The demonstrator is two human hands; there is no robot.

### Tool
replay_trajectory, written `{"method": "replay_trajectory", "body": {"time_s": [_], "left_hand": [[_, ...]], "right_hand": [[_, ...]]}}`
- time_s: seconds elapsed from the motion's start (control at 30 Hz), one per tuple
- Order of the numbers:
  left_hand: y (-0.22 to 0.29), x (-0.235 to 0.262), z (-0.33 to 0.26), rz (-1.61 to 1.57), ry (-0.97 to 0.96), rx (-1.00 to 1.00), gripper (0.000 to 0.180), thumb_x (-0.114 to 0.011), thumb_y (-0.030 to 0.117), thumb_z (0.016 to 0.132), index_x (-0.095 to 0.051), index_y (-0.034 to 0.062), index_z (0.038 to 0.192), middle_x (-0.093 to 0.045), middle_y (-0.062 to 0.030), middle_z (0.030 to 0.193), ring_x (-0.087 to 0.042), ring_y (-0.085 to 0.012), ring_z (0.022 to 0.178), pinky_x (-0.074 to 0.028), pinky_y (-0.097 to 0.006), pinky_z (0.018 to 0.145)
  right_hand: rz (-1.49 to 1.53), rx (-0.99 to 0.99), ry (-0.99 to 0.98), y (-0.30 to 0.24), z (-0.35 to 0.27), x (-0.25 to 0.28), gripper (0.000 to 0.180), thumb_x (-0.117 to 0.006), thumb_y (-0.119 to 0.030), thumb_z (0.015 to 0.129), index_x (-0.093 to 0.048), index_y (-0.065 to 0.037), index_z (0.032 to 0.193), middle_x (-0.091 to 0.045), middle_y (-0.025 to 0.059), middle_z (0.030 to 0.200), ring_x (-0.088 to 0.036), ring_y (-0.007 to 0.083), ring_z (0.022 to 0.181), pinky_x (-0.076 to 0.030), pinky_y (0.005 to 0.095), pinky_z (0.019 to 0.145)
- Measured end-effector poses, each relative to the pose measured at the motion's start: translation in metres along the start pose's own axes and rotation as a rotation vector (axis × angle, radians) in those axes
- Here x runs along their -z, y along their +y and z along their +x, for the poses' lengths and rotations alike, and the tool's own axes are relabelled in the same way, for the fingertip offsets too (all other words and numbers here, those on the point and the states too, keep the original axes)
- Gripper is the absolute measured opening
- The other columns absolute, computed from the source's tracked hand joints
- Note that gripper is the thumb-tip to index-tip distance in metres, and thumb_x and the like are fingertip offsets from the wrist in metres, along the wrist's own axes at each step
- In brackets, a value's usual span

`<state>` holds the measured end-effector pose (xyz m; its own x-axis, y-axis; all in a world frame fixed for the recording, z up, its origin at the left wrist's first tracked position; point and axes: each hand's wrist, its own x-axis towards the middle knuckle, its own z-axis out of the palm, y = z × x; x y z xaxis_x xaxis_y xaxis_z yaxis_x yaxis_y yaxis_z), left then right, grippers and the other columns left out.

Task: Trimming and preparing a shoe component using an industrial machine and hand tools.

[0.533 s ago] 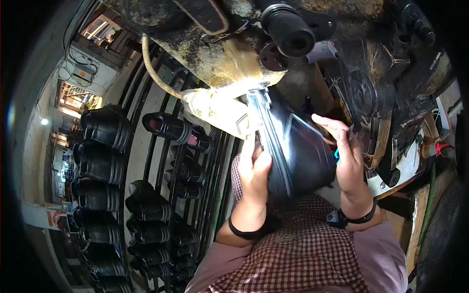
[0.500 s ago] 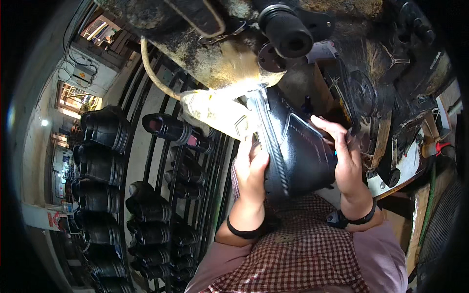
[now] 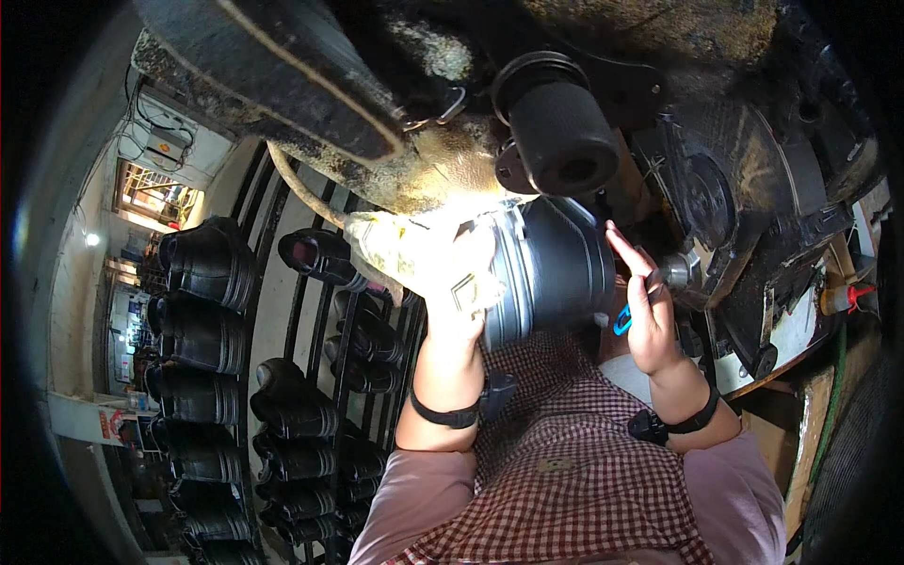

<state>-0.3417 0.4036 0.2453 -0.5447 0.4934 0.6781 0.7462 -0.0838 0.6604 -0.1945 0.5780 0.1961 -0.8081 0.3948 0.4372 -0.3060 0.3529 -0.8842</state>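
Note:
My left hand [image 3: 457, 318] grips a black shoe [image 3: 570, 268] by its thick ridged sole side, with the fingers partly lost in glare. Along the upper on the other side is my right hand [image 3: 650, 320], its fingers stretched upward. A small tool with a bright blue loop [image 3: 622, 320] sits against that palm, moving with the hand; its kind is hard to make out. The shoe's top end lies under a worn, stained machine head [image 3: 443, 165], where strong light washes out the contact point. A pale wrapped lamp [image 3: 381, 247] is beside my left hand.
A black cylindrical machine part [image 3: 565, 137] juts out above the shoe. Racks at left hold several rows of black shoes [image 3: 198, 330]. Dark machinery [image 3: 725, 198] and a red-tipped bottle [image 3: 847, 299] stand at right. A beige flexible tube [image 3: 297, 193] runs to the lamp.
The shoe has turned, so its sole edge faces left more squarely. My left hand has shifted left and up into the glare. My right hand has moved slightly left, showing more blue loop.

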Motion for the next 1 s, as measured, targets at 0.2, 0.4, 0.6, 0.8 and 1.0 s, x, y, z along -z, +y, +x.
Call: {"method": "replay_trajectory", "body": {"time_s": [0.2,0.4,0.6,0.8,1.0], "left_hand": [[-0.043,0.002,-0.011,0.358,0.084,0.102,0.039,-0.055,0.011,0.085,-0.05,-0.0056,0.12,-0.052,-0.0143,0.121,-0.05,-0.0234,0.111,-0.038,-0.032,0.096],[-0.001,-0.001,0.009,-0.573,0.131,0.585,0.052,-0.064,0.022,0.084,-0.046,-0.0017,0.127,-0.055,-0.0103,0.118,-0.053,-0.0206,0.107,-0.042,-0.035,0.095],[0.05,0.005,-0.033,-0.628,0.341,0.403,0.077,-0.054,0.021,0.077,-0.023,-0.0042,0.142,-0.041,-0.0176,0.138,-0.045,-0.0295,0.123,-0.039,-0.038,0.102],[0.025,0.02,-0.11,-0.202,0.629,0.353,0.079,-0.056,0.003,0.081,-0.013,0.0021,0.148,-0.024,-0.018,0.148,-0.039,-0.0266,0.127,-0.032,-0.036,0.104],[0.04,0.02,-0.111,-0.142,0.568,0.306,0.083,-0.05,-0.008,0.076,-0.013,0.0059,0.149,-0.025,-0.0149,0.148,-0.046,-0.0222,0.117,-0.041,-0.028,0.09]], "right_hand": [[0.44,-0.008,0.286,0.017,-0.005,0.007,0.034,-0.028,-0.024,0.102,-0.05,0.0,0.107,-0.056,0.01,0.095,-0.055,0.0142,0.082,-0.044,0.0273,0.073],[0.353,0.104,0.226,-0.014,-0.018,0.009,0.048,-0.045,-0.05,0.093,-0.042,-0.003,0.099,-0.043,0.0031,0.083,-0.032,0.0036,0.058,-0.026,0.016,0.05],[0.155,-0.055,0.065,-0.063,-0.02,0.006,0.02,-0.049,-0.017,0.095,-0.053,0.001,0.103,-0.047,0.0033,0.093,-0.04,0.0062,0.069,-0.035,0.0189,0.062],[-0.113,-0.06,-0.146,-0.062,-0.01,-0.032,0.017,-0.072,-0.006,0.074,-0.057,-0.001,0.081,-0.054,0.0065,0.075,-0.052,0.0148,0.067,-0.044,0.0265,0.061],[0.124,-0.026,-0.123,-0.057,-0.004,-0.098,0.013,-0.072,-0.001,0.074,-0.06,-0.002,0.075,-0.059,0.0031,0.073,-0.058,0.0086,0.066,-0.045,0.0217,0.058]]}}
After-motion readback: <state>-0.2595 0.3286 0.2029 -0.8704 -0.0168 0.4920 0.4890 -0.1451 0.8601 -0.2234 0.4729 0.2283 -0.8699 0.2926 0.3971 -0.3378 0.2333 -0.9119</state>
